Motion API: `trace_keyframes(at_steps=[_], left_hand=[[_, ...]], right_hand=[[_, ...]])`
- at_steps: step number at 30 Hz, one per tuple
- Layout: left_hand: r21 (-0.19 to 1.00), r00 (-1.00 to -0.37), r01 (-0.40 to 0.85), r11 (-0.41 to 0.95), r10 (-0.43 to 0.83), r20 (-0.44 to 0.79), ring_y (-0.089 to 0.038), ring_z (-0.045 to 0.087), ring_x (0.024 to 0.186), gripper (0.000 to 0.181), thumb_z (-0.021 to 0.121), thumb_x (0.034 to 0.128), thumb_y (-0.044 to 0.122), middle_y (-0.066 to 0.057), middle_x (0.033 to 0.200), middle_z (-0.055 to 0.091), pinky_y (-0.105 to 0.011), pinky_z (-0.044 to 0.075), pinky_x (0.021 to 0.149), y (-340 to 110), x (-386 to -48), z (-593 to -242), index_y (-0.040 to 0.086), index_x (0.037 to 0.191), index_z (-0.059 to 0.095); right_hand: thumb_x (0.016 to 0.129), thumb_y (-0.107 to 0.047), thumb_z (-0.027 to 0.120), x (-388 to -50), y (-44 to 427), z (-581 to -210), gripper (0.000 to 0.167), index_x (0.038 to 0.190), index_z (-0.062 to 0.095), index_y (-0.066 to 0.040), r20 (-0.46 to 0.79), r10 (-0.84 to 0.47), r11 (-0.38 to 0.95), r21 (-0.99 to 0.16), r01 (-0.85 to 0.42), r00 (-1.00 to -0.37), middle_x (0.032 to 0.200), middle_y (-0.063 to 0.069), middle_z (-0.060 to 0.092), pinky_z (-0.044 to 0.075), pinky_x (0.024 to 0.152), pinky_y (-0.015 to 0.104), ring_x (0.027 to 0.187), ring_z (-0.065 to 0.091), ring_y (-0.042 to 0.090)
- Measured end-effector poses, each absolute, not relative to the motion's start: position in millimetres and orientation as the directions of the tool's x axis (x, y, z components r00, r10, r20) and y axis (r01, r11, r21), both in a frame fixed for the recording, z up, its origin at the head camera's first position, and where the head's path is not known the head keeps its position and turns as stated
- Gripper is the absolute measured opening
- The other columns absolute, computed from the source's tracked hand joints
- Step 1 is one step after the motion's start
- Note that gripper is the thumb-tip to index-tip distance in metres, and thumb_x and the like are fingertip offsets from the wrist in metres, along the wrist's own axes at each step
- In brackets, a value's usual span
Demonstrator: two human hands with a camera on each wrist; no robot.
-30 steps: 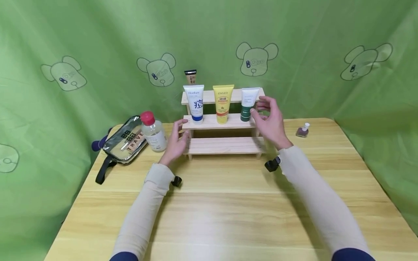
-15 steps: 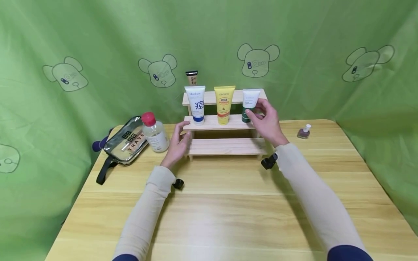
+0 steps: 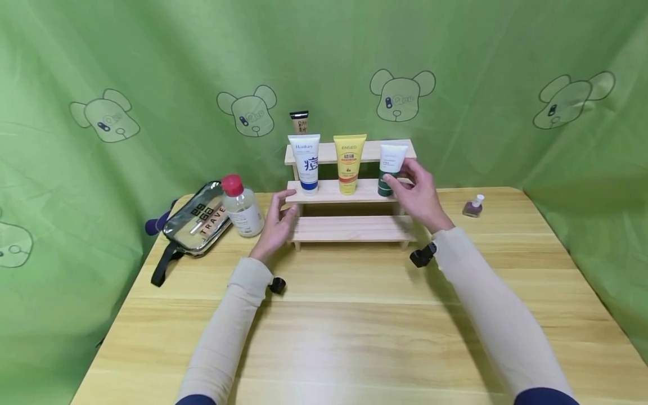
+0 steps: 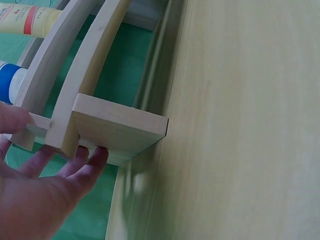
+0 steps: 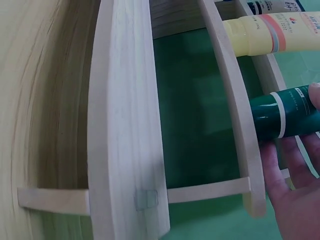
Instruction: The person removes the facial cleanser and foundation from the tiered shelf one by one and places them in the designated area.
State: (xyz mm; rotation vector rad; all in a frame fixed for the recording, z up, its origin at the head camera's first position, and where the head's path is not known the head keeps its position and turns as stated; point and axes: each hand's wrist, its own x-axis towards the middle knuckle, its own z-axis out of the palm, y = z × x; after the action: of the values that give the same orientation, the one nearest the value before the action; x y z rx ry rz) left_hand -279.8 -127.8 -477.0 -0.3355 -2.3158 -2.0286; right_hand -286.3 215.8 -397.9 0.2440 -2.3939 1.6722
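Three squeeze tubes stand cap-down in a row on the middle step of the wooden rack. The right hand pinches the rightmost, the white-and-green tube: thumb on its front, fingers behind. That tube is at the right end of the step, upright; can't tell if its cap bears full weight on the wood.

Yellow tube is mid-step, white-and-blue tube at the left end. Left hand is at the rack's left end, fingers spread, fingertips touching the wood.

A black-ended tube shows behind the white-and-blue one, lower part hidden.

On the table: red-capped bottle near the left hand, clear pouch just beside it, small purple bottle to the right, well apart from the rack. Green curtain behind.
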Motion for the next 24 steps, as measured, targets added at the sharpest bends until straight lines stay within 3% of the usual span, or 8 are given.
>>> trace_keyframes(at_steps=[9, 15, 20, 24], left_hand=[[0.982, -0.982, 0.155, 0.107, 0.128, 0.141, -0.051, 0.059, 0.140, 0.044, 0.050, 0.1145, 0.014, -0.016, 0.172, 0.042, -0.058, 0.052, 0.115, -128, -280, -477, 0.023, 0.157, 0.044], [0.983, -0.983, 0.143, 0.114, 0.130, 0.128, -0.053, 0.059, 0.138, 0.043, 0.050, 0.1148, 0.016, -0.016, 0.172, 0.041, -0.056, 0.054, 0.112, -130, -279, -475, 0.024, 0.157, 0.044], [0.986, -0.985, 0.128, 0.110, 0.132, 0.113, -0.054, 0.059, 0.138, 0.043, 0.050, 0.1149, 0.016, -0.016, 0.170, 0.043, -0.056, 0.054, 0.110, -130, -278, -474, 0.025, 0.157, 0.044], [0.986, -0.986, 0.121, 0.117, 0.125, 0.107, -0.050, 0.060, 0.139, 0.043, 0.051, 0.1148, 0.017, -0.016, 0.171, 0.042, -0.056, 0.053, 0.112, -130, -278, -475, 0.027, 0.156, 0.045]], right_hand=[[0.108, -0.029, 0.072, -270, 235, -392, 0.052, 0.153, 0.058, -0.008, 0.238, -0.024, 0.432, -0.873, -0.225, -0.971, 0.145, 0.017, 0.067, 0.056, 0.103, 0.015, 0.128, 0.064, 0.020], [0.107, -0.030, 0.072, -256, 249, -394, 0.048, 0.147, 0.062, -0.005, 0.268, 0.016, 0.450, -0.862, -0.232, -0.963, 0.123, 0.005, 0.071, 0.055, 0.090, 0.008, 0.107, 0.065, 0.005], [0.108, -0.030, 0.071, -249, 265, -404, 0.050, 0.148, 0.060, -0.002, 0.253, 0.035, 0.468, -0.859, -0.208, -0.967, 0.115, -0.009, 0.068, 0.054, 0.088, 0.006, 0.103, 0.063, -0.002], [0.110, -0.031, 0.067, -242, 276, -411, 0.053, 0.153, 0.057, -0.001, 0.215, 0.033, 0.508, -0.845, -0.169, -0.976, 0.122, 0.002, 0.068, 0.052, 0.089, 0.003, 0.105, 0.061, -0.004]])
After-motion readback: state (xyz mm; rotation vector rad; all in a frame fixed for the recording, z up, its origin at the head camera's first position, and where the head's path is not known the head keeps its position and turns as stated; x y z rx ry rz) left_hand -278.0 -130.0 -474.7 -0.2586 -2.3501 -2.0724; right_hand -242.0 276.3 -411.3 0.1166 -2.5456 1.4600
